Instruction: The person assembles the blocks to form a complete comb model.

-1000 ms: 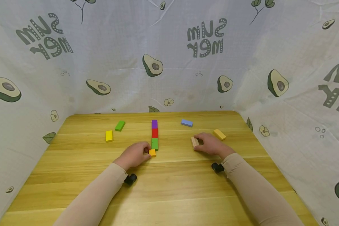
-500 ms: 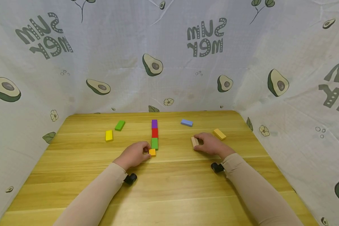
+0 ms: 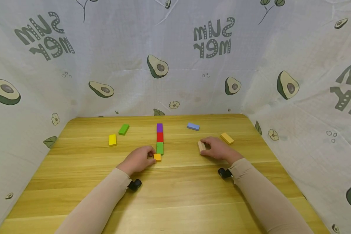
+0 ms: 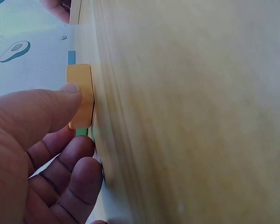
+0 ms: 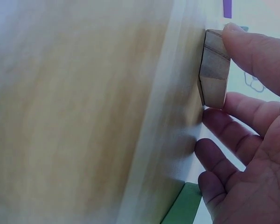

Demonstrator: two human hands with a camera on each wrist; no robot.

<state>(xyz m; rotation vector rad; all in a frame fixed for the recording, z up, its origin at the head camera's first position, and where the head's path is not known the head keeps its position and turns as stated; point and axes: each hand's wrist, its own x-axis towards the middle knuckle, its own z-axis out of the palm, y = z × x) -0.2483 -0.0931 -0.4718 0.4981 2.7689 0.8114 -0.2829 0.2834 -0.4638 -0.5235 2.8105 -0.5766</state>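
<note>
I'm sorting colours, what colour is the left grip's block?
The block is orange, clearest in the left wrist view.

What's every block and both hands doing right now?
Left hand: pinching the orange block
Orange block: held, near the middle green block
Right hand: gripping the plain wood block
Plain wood block: held
Middle green block: lying against the red block
Red block: lying flat
Purple block: lying against the red block
Loose green block: lying alone
Yellow block: lying alone
Blue block: lying alone
Tan block: lying alone
</note>
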